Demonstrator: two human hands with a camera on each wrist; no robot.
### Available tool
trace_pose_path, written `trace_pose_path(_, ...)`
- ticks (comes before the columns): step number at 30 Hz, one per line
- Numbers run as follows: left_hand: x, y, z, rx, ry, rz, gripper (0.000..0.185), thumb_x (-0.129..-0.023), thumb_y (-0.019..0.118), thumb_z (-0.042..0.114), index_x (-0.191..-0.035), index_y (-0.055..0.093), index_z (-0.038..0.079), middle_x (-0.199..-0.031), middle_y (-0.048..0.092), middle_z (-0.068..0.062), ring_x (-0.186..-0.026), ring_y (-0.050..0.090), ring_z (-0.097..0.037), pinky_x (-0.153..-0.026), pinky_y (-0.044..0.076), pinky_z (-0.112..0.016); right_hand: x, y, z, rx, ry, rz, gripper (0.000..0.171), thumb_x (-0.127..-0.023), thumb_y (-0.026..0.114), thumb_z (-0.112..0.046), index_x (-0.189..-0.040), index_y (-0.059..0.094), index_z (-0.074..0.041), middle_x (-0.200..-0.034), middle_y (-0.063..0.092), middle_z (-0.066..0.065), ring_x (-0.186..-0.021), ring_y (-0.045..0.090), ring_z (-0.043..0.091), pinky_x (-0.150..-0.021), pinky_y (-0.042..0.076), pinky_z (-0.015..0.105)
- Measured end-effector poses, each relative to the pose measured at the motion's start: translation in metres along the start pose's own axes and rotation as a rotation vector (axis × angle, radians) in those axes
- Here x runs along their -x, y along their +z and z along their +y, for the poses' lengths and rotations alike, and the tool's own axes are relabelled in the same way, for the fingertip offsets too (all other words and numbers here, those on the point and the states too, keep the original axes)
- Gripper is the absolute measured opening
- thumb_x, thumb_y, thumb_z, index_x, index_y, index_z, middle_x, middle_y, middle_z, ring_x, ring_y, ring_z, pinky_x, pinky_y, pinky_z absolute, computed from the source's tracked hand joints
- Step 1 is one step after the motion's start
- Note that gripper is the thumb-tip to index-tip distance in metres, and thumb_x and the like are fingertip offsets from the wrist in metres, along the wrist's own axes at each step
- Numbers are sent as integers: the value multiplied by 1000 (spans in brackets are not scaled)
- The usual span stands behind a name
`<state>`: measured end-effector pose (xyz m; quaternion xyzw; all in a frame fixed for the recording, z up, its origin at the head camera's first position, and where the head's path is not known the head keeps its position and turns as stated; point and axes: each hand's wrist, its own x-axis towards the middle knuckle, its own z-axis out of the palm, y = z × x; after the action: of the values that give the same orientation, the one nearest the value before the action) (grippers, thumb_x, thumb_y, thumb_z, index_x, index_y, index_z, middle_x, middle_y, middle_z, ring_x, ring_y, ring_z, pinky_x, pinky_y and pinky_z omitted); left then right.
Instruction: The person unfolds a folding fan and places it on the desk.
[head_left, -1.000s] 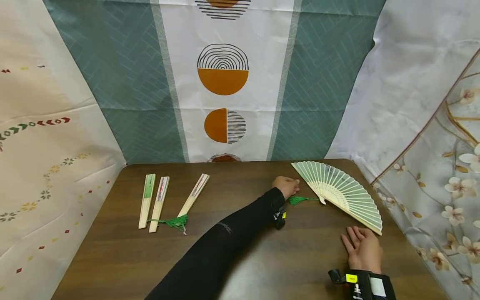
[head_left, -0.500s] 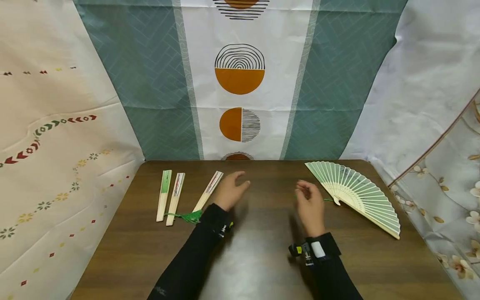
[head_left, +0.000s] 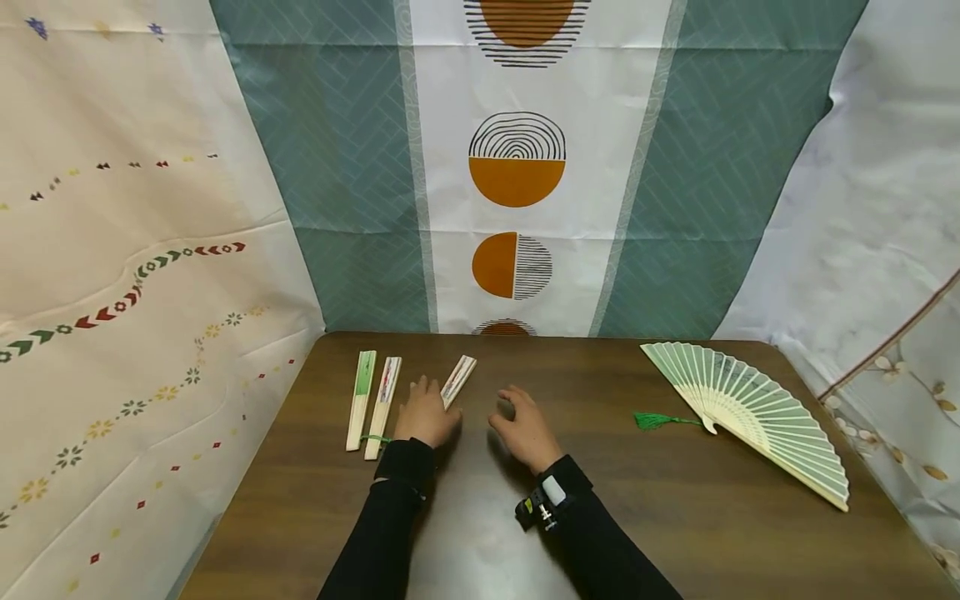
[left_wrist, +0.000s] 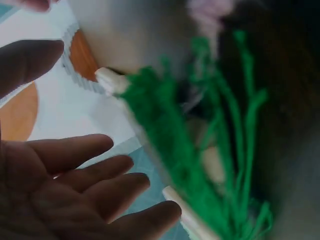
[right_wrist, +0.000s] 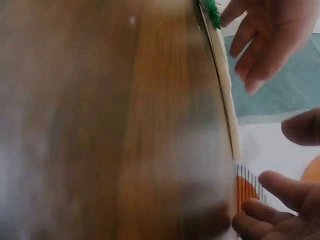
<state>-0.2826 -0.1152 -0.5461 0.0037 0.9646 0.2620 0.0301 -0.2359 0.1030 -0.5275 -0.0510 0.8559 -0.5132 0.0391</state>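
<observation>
Brown wood-grain fills the tabletop [head_left: 600, 533], on which three folded hand fans and one opened fan lie before a person in black sleeves [head_left: 378, 537]. Toward the person's left, the green-ended folded fan [head_left: 361, 400] lies outermost, with the printed folded fan [head_left: 383, 408] just beside it, roughly parallel. Further in, the slanted folded fan [head_left: 459, 379] leans its far end to the right, its near part hidden under the left hand [head_left: 429, 415]. That hand is spread, thumb well apart from the fingers; the left wrist view shows its palm side next to a blurred green tassel [left_wrist: 157, 127]. Whether its fingertips touch the slanted fan cannot be told. A thin green cord [head_left: 375, 438] crosses the near end of the printed fan. Right of the left hand and apart from it, the right hand [head_left: 527, 429] hovers with fingers loosely bent and thumb held away, gripping nothing. Well to the right, the opened pale-green fan [head_left: 750, 408] spreads its pleats toward the table's far right corner, a second green tassel [head_left: 654, 421] trailing left from its pivot end. Behind the table hangs a teal-and-white cloth [head_left: 345, 150] printed with orange circles.
</observation>
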Motion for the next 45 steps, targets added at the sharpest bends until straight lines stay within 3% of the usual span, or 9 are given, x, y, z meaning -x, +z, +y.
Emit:
trace_pose_path(9,-5,13,5,-133,7,-22,55,-101,83,27,-143,73,-7,-167,58,-31,-158,52,-57,-126,48,-79,0,9,2,-24,7,-30,65,-105,73,-18,-162,55,7,-178,42,31,-173,22,56,-146,7,73)
trace_pose_path(13,1,5,10,-172,-19,41,34,-95,89,22,-116,84,-4,-131,76,-27,-127,71,-54,-100,66,-71,2,14,4,-32,-25,-16,64,-104,74,-19,-159,58,8,-175,46,32,-172,22,59,-144,6,76)
trace_pose_path(18,6,-5,16,-147,-46,26,39,-90,95,28,-109,83,-3,-113,69,-25,-108,68,-47,-85,67,-65,1,22,15,-21,-76,53,59,-104,73,-24,-155,64,4,-170,54,28,-169,30,59,-141,14,78)
trace_pose_path(24,-13,18,-9,-11,26,-57,31,-91,96,28,-91,76,4,-85,75,-11,-77,72,-30,-65,62,-44,3,25,16,-28,-110,111,51,-102,74,-22,-148,71,2,-165,61,27,-165,38,60,-138,21,79)
trace_pose_path(28,-14,19,-6,122,81,-101,25,-98,91,31,-85,81,12,-77,73,0,-70,65,-20,-61,53,-34,5,21,9,-211,-15,100,51,-105,72,-15,-152,65,5,-166,58,30,-162,44,57,-138,33,73)
trace_pose_path(32,1,1,21,338,138,-123,25,-104,86,27,-112,83,3,-92,82,-9,-78,70,-18,-69,58,-32,5,9,4,-436,104,126,49,-112,64,-14,-156,59,8,-161,60,32,-151,58,49,-130,50,60)
trace_pose_path(36,21,-18,54,528,206,-211,27,-106,82,15,-123,80,-6,-103,84,-21,-81,71,-13,-72,57,-27,10,-10,0,-539,167,151,47,-118,60,-20,-154,60,9,-153,67,31,-130,75,37,-110,64,44)
trace_pose_path(41,29,-20,76,610,228,-292,25,-107,80,12,-124,80,-7,-106,85,-23,-83,73,-8,-75,64,-25,15,-31,-3,-597,175,121,39,-120,58,-18,-147,67,10,-129,78,20,-98,80,14,-80,70,27)
trace_pose_path(45,30,-18,85,639,196,-305,28,-110,78,19,-123,82,-6,-107,85,-21,-81,75,-11,-75,72,-33,16,-41,-7,-578,156,107,34,-118,62,-13,-139,72,11,-114,81,13,-92,80,12,-74,70,24)
